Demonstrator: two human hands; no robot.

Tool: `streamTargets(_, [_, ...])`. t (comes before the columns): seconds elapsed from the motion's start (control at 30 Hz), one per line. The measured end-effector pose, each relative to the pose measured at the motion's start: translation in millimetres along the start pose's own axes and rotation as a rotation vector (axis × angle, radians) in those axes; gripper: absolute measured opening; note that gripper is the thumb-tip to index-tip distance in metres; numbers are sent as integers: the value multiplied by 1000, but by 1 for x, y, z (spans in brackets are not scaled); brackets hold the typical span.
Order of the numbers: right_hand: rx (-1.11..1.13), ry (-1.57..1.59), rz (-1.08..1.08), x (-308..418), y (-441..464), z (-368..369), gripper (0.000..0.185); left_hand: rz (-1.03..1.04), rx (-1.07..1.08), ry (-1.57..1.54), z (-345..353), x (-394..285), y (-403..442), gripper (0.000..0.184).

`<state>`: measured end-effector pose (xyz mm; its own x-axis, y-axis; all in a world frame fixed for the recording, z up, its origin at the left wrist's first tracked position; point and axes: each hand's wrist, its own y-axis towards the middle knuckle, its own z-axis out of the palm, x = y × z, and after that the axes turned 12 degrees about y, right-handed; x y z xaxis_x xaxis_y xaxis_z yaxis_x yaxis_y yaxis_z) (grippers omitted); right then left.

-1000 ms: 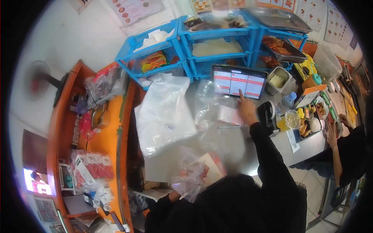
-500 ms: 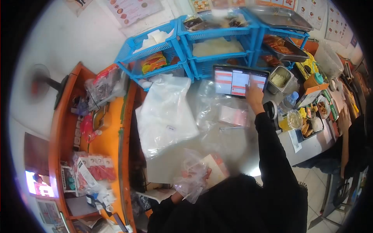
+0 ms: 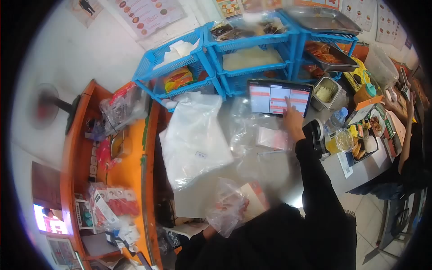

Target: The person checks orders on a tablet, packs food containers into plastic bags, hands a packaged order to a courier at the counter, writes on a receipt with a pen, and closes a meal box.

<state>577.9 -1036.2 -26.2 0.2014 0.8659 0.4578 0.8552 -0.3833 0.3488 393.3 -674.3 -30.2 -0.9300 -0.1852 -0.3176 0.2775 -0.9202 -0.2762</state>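
The person's right hand [image 3: 294, 125], coming out of a black sleeve [image 3: 317, 175], points at a black-framed rectangular tablet [image 3: 261, 101] with a lit white-and-red screen; its index finger is straight and apart from the others, which are bent toward the palm, and the tip is over the middle of the screen. The tablet leans at the back of a grey metal counter [image 3: 279, 173], below blue plastic tiered racks [image 3: 211, 83]

The left hand [image 3: 230, 215] is low, by the counter's near edge, at a crumpled clear plastic bag [image 3: 225, 191] and a flat cream-coloured box with a red edge [image 3: 253, 202]. The film blurs this hand, so I cannot tell whether its fingers are clamped on the bag, the box or both

A pink-and-white wrapped packet [image 3: 271, 137] lies just left of the right wrist, and a large stack of white translucent plastic bags [image 3: 193, 144] spreads farther left. Right of the forearm are a black device with a round white part [image 3: 314, 133], a clear cup of yellow drink [image 3: 332, 146], a clear bottle with a blue cap [image 3: 335, 120] and a black tray of food [image 3: 359, 157]; a co-worker's hand [image 3: 410, 102] is beyond them, at the far right
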Motion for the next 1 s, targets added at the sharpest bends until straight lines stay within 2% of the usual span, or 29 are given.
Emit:
streamTargets(0.23, [-40, 55, -8, 5, -7, -6, 57, -140, 114, -106, 9, -15, 5, 28])
streamTargets(0.3, [118, 64, -14, 3, -18, -1, 53, -203, 133, -146, 11, -19, 7, 30])
streamTargets(0.33, [116, 64, -12, 1, -19, 3, 53, -234, 145, -188, 13, -20, 9, 32])
streamTargets(0.37, [126, 38, -8, -1, -20, 6, 52, -200, 212, -356, 10, -15, 9, 36])
streamTargets(0.4, [137, 12, -4, -3, -20, 8, 52, -203, 213, -354, 19, -21, 10, 36])
streamTargets(0.43, [133, 12, 0, -1, -16, 5, 52, -203, 309, -305, 37, -32, 11, 35])
streamTargets(0.5, [19, 64, 27, 1, -2, -1, 51, -205, 405, -254, 32, -31, 14, 35])
streamTargets(0.6, [-66, 41, -42, -1, 3, -2, 54, -79, 381, -349, -2, -4, 13, 43])
streamTargets(0.7, [-7, 51, -98, -1, -15, 1, 54, 49, 206, -387, 3, -6, 8, 54])
streamTargets(0.77, [45, 28, -76, 0, -29, 6, 54, -5, 283, -316, 39, -29, 6, 65])
streamTargets(0.87, [82, -7, -63, -7, -37, 16, 53, -33, 358, -210, 42, -40, 9, 71])
streamTargets(1.0, [44, 3, -73, -8, -37, 22, 50, -43, 348, -220, 45, -45, 15, 68])
